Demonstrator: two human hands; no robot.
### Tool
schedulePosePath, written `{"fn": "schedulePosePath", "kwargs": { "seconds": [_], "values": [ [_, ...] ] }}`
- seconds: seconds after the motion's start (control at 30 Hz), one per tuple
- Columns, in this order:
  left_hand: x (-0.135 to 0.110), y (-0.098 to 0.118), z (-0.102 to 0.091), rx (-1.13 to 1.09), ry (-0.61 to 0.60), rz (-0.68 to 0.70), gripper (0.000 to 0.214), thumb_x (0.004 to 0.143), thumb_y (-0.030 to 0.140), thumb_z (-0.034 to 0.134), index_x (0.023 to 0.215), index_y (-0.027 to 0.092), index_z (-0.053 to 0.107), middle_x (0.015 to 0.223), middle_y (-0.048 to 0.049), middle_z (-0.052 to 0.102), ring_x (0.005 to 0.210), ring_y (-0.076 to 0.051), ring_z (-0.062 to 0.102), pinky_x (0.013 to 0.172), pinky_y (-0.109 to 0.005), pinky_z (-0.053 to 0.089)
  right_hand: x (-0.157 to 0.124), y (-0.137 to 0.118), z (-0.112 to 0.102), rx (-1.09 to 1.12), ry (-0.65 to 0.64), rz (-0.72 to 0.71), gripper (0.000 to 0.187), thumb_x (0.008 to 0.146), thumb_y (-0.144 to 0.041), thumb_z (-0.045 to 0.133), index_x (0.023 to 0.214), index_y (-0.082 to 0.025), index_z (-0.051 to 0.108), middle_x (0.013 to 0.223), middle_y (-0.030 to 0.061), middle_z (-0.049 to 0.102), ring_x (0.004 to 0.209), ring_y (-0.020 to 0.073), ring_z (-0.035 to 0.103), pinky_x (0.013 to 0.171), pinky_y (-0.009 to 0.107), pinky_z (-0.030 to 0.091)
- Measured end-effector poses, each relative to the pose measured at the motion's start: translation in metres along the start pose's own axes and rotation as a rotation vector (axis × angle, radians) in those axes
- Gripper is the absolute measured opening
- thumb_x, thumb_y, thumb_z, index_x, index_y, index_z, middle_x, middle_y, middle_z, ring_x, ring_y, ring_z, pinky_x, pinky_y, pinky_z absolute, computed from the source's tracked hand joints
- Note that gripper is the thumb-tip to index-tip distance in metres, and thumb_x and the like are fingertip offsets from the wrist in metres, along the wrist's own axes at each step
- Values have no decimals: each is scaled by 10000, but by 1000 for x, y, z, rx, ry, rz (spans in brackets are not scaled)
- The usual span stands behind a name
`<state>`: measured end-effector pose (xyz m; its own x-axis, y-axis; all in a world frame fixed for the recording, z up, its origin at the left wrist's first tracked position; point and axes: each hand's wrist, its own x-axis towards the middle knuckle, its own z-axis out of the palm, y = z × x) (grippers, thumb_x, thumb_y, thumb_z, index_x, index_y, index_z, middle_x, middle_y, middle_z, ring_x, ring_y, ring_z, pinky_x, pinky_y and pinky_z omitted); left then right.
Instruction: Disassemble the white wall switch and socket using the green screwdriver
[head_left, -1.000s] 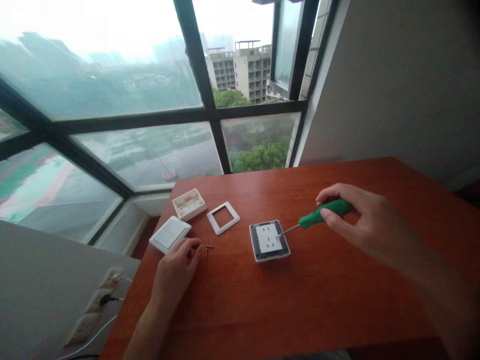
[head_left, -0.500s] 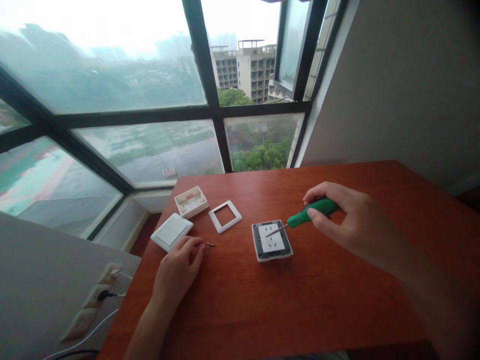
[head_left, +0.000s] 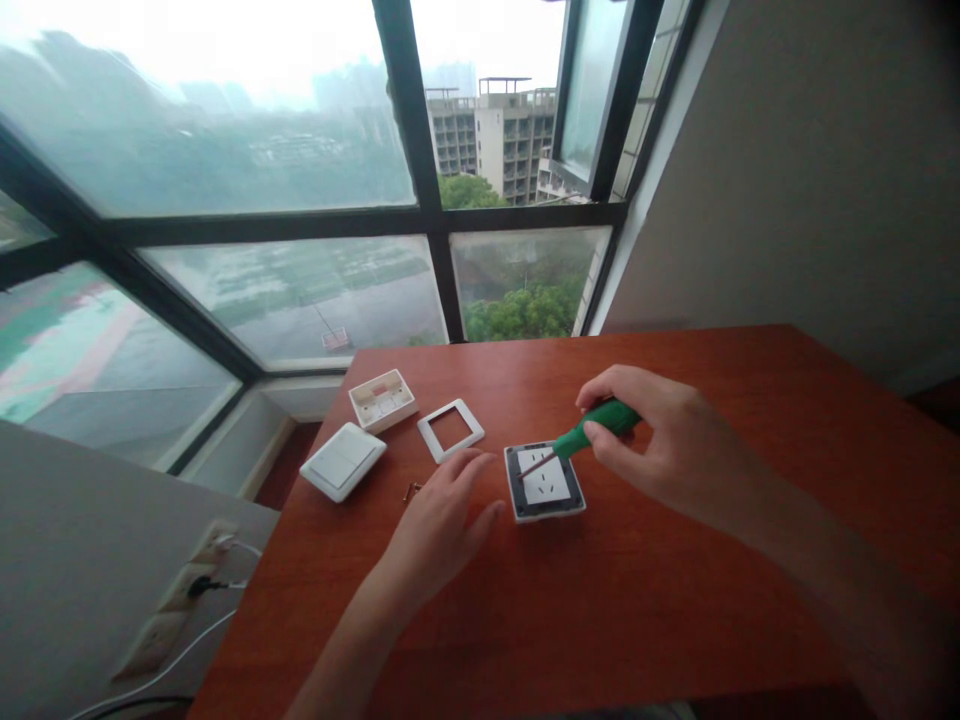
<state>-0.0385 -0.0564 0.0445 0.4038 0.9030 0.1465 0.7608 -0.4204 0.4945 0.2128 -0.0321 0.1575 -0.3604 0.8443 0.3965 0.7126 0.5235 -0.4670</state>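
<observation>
My right hand is closed round the green handle of a screwdriver. Its shaft slants down to the left, and the tip meets the dark left border of a wall socket lying face up on the table. My left hand hovers just left of the socket, fingers apart and nothing in them. Small brass-coloured screws lie beside the left hand, partly hidden by it. Behind that hand is a white square cover frame.
A white wall switch and an open white mounting box are at the left of the brown wooden table. Windows border the table's back edge. Plugs and cables hang at wall sockets low on the left.
My left hand has moved right, from the screws towards the socket, with its fingers opening. The screwdriver has shifted left, its tip going from the socket's white centre to its dark left border.
</observation>
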Motion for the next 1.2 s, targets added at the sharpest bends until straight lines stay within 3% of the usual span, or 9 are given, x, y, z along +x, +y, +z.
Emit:
{"fn": "schedulePosePath", "kwargs": {
  "seconds": [0.1,0.3,0.7,0.97,1.2],
  "values": [
    [9,8,5,-10,-27,62,579,840,273,633,1369,244,400,1429,-108,445,1329,-276,428,1101,-456,381,3,-2,0,-13,-5,-26,155,785,-157,560,922,-224,585,876,25,654,758,176,607,682,292,465],
    [24,15,10,-13,-87,65,624,828,297,638,1385,202,374,1445,-133,424,1336,-295,413,1111,-471,364,12,-9,0,-34,-54,-56,138,792,-160,556,918,-213,565,879,27,642,775,180,598,678,297,445],
    [18,8,17,-273,-97,55,637,832,237,609,1408,198,341,1437,-139,404,1295,-278,433,1082,-452,393,16,-15,3,-57,-85,-74,145,798,-157,547,935,-199,567,897,35,638,791,180,592,689,295,439],
    [18,0,23,-420,-103,54,699,804,203,637,1422,229,312,1409,-116,405,1077,-228,551,903,-383,518,24,-19,8,-144,-125,-132,165,853,-244,579,1001,-172,578,972,57,642,866,201,603,734,308,430],
    [21,1,31,-490,-75,22,707,729,132,653,1376,225,384,1303,-89,455,912,-169,579,766,-300,554,34,-36,10,-329,-176,-84,180,909,-364,529,956,-196,572,863,48,658,770,205,621,588,288,358]
  ]
}}
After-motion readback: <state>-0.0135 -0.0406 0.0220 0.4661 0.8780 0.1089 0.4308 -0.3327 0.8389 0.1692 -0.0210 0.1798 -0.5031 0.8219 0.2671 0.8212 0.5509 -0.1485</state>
